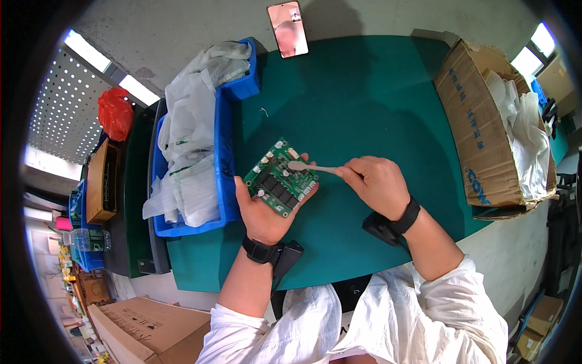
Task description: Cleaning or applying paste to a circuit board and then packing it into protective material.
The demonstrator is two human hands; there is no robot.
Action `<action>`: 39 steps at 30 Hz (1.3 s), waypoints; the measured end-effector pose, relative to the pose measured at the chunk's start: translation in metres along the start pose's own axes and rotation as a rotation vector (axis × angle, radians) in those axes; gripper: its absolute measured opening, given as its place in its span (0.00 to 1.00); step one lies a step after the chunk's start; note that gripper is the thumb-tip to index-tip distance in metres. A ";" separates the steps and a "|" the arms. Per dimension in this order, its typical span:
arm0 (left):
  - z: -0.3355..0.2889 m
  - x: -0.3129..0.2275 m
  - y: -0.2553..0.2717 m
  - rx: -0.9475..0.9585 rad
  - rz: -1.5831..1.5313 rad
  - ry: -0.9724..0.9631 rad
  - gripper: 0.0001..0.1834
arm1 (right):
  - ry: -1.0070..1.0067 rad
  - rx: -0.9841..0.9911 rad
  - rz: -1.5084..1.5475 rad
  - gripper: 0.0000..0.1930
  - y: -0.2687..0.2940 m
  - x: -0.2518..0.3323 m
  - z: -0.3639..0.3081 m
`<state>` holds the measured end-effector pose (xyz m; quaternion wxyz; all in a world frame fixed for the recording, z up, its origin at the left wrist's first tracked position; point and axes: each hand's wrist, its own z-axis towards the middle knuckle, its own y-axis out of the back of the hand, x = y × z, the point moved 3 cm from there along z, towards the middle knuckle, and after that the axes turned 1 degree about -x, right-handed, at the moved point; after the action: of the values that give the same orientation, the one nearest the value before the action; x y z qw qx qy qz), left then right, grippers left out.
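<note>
Above the front left part of the green table, my left hand point(267, 215) holds a green circuit board point(280, 182) by its edges, tilted with its parts facing up. Black relays and white connectors stand on the board. My right hand point(379, 185) pinches the end of a slim, pale, toothbrush-like tool point(318, 167). Its rounded head lies over the upper right part of the board. Whether the head has bristles underneath, and whether it touches the board, I cannot tell. The fingers of my left hand are partly hidden beneath the board.
Blue bins point(228, 182) with white plastic bags stand on the left. An open cardboard box point(485, 133) holding white bags is at the right. A lit phone point(288, 29) lies beyond the far edge of the green table point(364, 242). A white scrap point(264, 111) lies near the bins.
</note>
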<state>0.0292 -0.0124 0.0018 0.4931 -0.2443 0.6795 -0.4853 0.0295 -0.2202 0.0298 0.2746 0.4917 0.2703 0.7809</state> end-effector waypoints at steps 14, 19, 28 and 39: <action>-0.002 -0.001 0.001 0.026 -0.055 0.008 0.55 | -0.037 0.148 0.081 0.13 0.006 0.003 0.002; 0.000 -0.001 0.005 0.052 -0.126 0.004 0.56 | 0.026 0.109 0.056 0.14 0.001 0.005 -0.001; -0.002 0.004 -0.002 0.065 -0.050 0.051 0.58 | 0.014 -0.031 0.009 0.14 0.004 0.003 0.003; -0.001 -0.007 0.009 0.046 -0.161 -0.040 0.56 | 0.104 -0.086 -0.119 0.13 0.012 0.005 0.005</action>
<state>0.0328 -0.0024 -0.0034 0.4715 -0.2964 0.6364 -0.5336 0.0300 -0.2244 0.0428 0.3269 0.4215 0.2792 0.7984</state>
